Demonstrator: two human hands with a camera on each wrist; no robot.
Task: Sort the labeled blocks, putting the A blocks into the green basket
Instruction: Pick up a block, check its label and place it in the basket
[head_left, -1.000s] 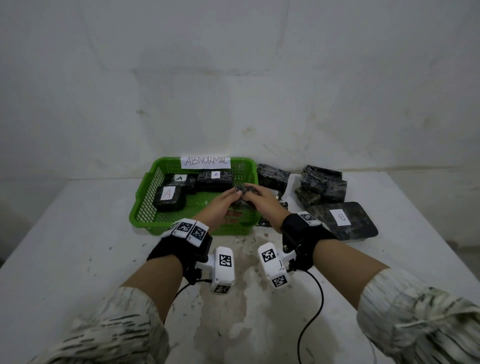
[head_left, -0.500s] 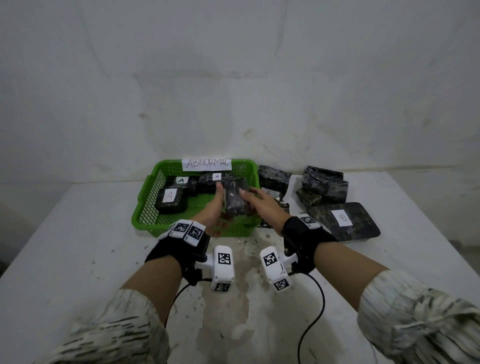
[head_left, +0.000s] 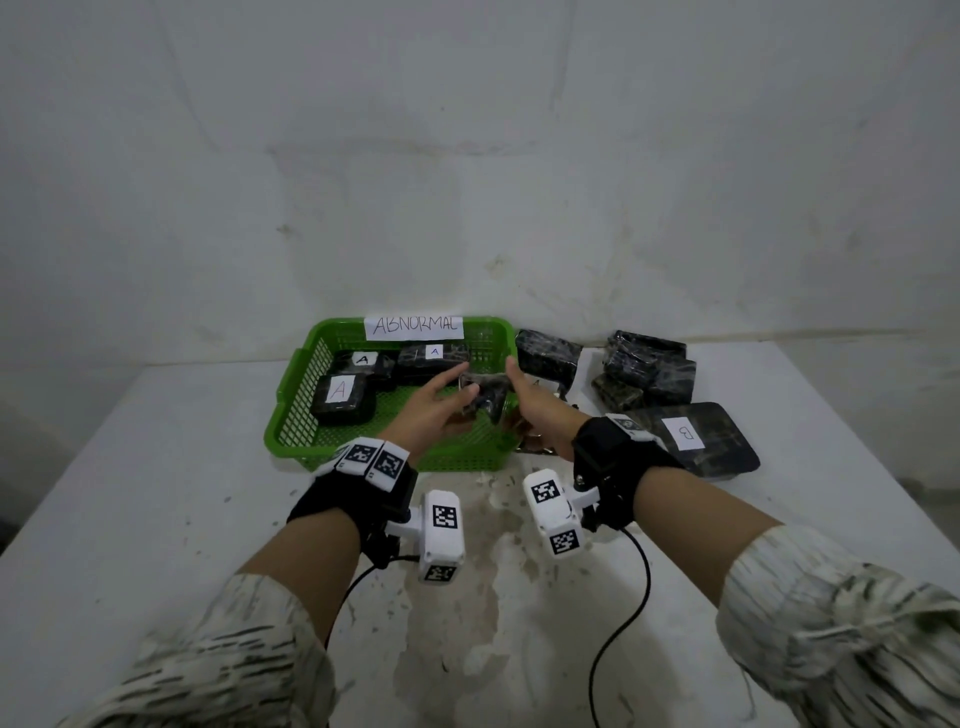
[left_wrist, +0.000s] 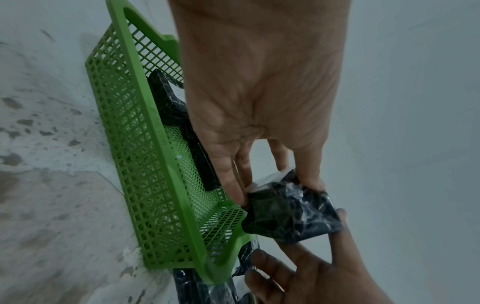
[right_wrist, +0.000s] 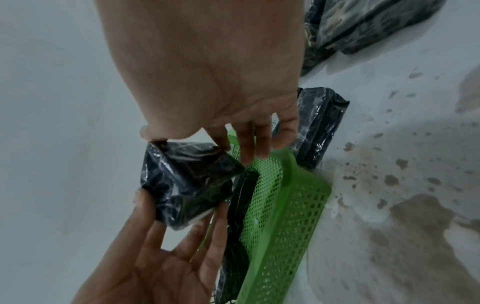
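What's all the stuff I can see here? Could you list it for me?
green basket: one, green mesh, on the table's middle, with a white ABNORMAL sign on its far rim.
A blocks: three, dark wrapped, white A labels, inside the basket.
held block: one, dark wrapped, above the basket's right end.
loose blocks: several, dark, piled right of the basket.
B block: one, large, dark, at far right.
table: one, white, stained.
left hand, right hand: both hold the held block.

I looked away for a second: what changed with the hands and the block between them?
The small black plastic-wrapped block, first low over the green mesh basket, was lifted and turned between the left hand and right hand; both hold it by the fingertips. The three A-labelled blocks and the B-labelled block stayed put.
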